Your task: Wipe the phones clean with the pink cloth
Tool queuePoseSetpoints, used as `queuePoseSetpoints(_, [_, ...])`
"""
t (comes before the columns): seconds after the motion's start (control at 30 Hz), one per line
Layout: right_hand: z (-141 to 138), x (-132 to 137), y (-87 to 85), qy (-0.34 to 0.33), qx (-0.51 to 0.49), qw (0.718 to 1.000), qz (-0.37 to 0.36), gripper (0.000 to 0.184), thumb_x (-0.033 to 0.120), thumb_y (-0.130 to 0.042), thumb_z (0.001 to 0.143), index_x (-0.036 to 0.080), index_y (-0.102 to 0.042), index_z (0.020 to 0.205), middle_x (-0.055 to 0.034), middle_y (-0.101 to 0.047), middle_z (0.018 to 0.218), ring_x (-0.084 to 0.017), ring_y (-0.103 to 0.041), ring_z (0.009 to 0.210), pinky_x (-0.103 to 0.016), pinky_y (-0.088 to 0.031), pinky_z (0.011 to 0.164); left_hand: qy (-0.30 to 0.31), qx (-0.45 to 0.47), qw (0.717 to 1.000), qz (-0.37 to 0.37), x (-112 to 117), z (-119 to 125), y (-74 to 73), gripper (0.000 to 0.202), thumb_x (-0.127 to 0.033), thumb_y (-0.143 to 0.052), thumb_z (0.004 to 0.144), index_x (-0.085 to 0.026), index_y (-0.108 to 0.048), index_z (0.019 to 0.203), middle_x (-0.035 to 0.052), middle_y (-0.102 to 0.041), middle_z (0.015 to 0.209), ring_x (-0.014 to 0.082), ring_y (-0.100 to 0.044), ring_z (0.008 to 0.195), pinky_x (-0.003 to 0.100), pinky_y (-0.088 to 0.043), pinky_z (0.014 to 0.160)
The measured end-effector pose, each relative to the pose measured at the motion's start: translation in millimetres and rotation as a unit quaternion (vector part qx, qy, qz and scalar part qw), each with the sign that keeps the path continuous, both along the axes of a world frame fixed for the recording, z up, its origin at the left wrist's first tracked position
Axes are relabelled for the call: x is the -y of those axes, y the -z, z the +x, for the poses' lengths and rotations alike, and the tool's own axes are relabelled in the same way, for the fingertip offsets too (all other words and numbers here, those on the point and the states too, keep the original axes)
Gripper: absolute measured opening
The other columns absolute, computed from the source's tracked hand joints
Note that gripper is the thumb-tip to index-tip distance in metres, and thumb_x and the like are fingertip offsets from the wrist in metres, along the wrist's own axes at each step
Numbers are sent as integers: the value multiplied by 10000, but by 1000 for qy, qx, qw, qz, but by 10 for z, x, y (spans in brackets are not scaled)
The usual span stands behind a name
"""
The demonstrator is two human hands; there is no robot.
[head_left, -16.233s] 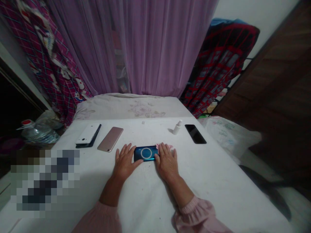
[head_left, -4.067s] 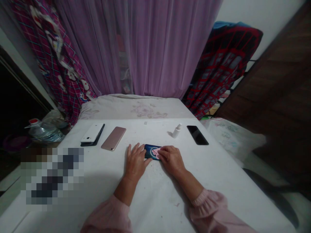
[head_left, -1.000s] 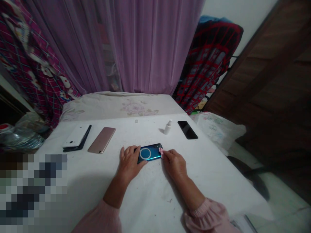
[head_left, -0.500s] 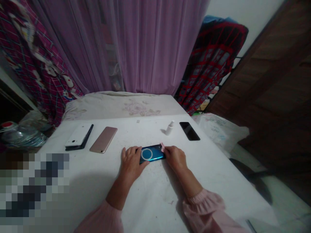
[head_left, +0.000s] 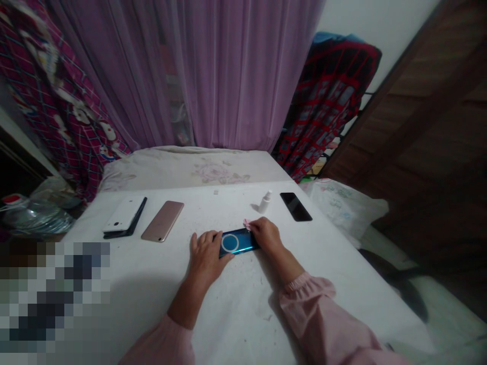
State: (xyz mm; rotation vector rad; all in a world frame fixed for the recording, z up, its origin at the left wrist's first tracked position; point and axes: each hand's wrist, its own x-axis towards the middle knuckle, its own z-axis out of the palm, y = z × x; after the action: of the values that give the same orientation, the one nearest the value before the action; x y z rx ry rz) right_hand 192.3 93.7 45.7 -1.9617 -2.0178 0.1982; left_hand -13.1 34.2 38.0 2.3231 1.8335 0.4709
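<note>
Two hands share one blue-green smartphone [head_left: 239,241]: your left hand [head_left: 207,257] lies spread flat over its left end, pinning it to the bench [head_left: 228,299], while your right hand [head_left: 267,235] narrows at its far edge by a small pink tab [head_left: 246,223], held or not you cannot tell. Beyond, left of centre, lie a white phone [head_left: 124,213] and a rose-gold phone [head_left: 162,221]; right of centre, a spray bottle [head_left: 265,202] and a black phone [head_left: 296,207].

The teal phone [head_left: 239,240] is smooth and glossy, the rose-gold phone [head_left: 162,221] looks like satin metal, the desk [head_left: 327,284] is matt white, and the purple curtain [head_left: 236,76] is sheer cloth.
</note>
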Motion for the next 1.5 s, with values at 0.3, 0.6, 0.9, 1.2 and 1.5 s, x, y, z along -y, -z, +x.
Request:
queuePoseSetpoints(0.3, [-90, -60, -193, -153, 42, 987, -30, 194, 278, -579, 919, 264, -768, 961, -40, -724, 940, -170, -641, 894, -239, -419, 753, 6, 10, 1000, -6, -2, 1, -31, 507, -427, -649, 849, -247, -517, 1304, 108, -573, 1273, 307, -482, 1230, 595, -172, 1124])
queuePoseSetpoints(0.6, [-182, -73, -227, -184, 44, 980, -62, 237, 284, -545, 925, 266, -747, 1048, -43, -716, 1002, -179, -621, 958, -238, -423, 819, -3, 6, 1000, 4, 14, 4, -6, 513, -430, -650, 851, -230, -509, 1302, 101, -575, 1279, 308, -485, 1230, 620, -150, 1122])
queuePoseSetpoints(0.9, [301, 261, 109, 10, -220, 974, 55, 262, 374, -553, 852, 222, -757, 914, -54, -722, 890, -194, -652, 836, -277, -473, 741, -28, -11, 998, 48, 4, 59, 66, 567, -493, -650, 844, -180, -530, 1301, 125, -603, 1238, 325, -521, 1180, 606, -168, 1118])
queuePoseSetpoints(1.2, [-19, 635, 74, 68, -145, 986, 38, 281, 355, -440, 929, 205, -678, 934, -71, -709, 821, -205, -638, 755, -279, -398, 653, -93, -35, 989, 108, 120, 84, -8, 542, -538, -621, 847, -117, -602, 1188, 155, -666, 1082, 340, -584, 1053, 583, -262, 1067])
queuePoseSetpoints(1.5, [-429, -97, -223, -129, -198, 971, -26, 140, 220, -525, 868, 209, -665, 861, -16, -715, 841, -154, -626, 782, -224, -413, 685, 57, 73, 993, 67, 571, 311, 35, 277, -90, -482, 845, -215, -601, 1062, 57, -690, 1059, 234, -596, 1079, 468, -359, 1065])
